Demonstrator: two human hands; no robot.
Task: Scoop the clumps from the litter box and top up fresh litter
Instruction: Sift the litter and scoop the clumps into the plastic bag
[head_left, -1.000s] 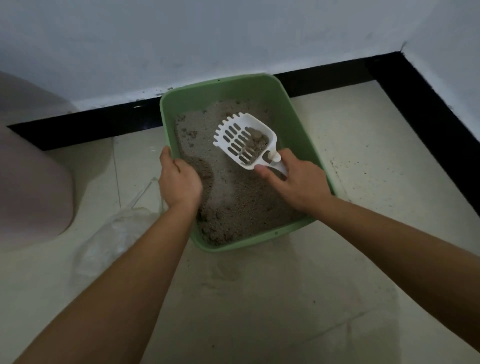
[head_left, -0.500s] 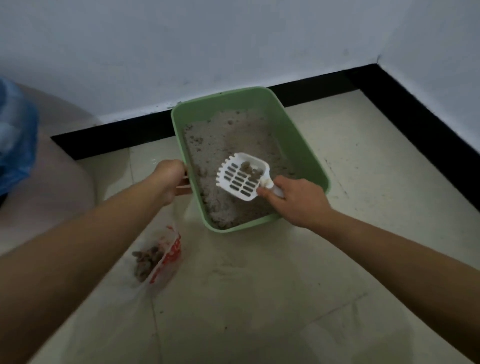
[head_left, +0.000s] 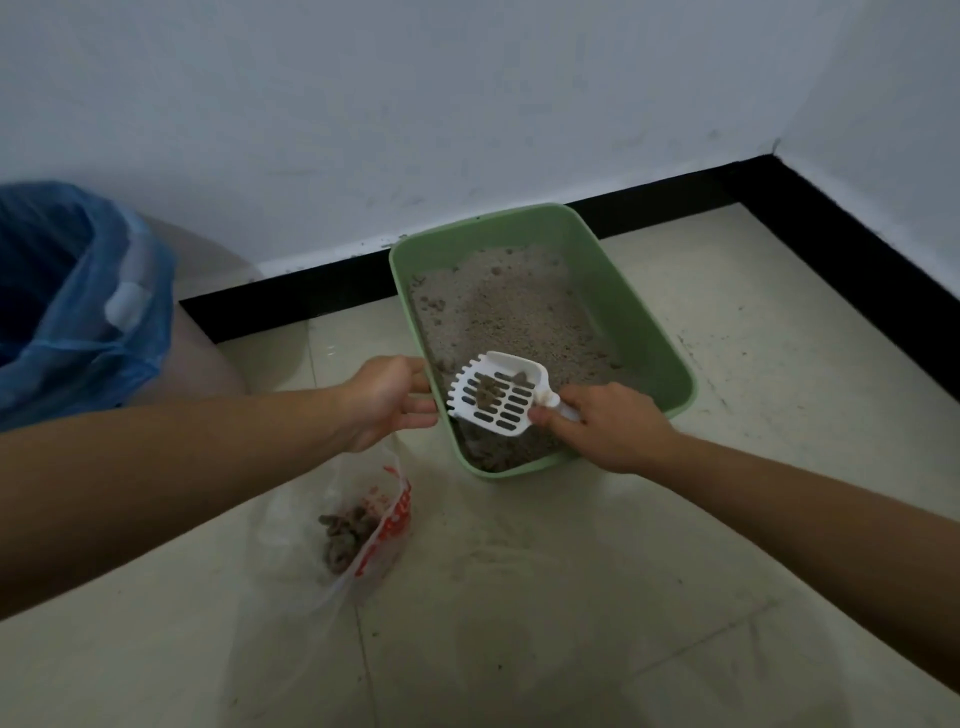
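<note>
A green litter box (head_left: 631, 291) holding grey litter (head_left: 509, 306) stands on the tiled floor by the wall. My right hand (head_left: 605, 426) grips the handle of a white slotted scoop (head_left: 496, 395), held level over the box's near left corner with dark clumps (head_left: 488, 392) lying in it. My left hand (head_left: 387, 397) is beside the box's left rim, fingers bent toward it; whether they clasp the rim is unclear. A clear plastic bag with red print (head_left: 337, 540) lies open on the floor below my left hand, with several clumps inside.
A bin lined with a blue bag (head_left: 78, 306) stands at the left against the wall. A black skirting board (head_left: 675, 192) runs along both walls, which meet in a corner at the right. Spilled litter dust marks the tiles in front of the box.
The scoop has risen out of the litter and come toward the near left corner with clumps in it. My left hand slid off the rim to the box's outer left side. The camera pulled back.
</note>
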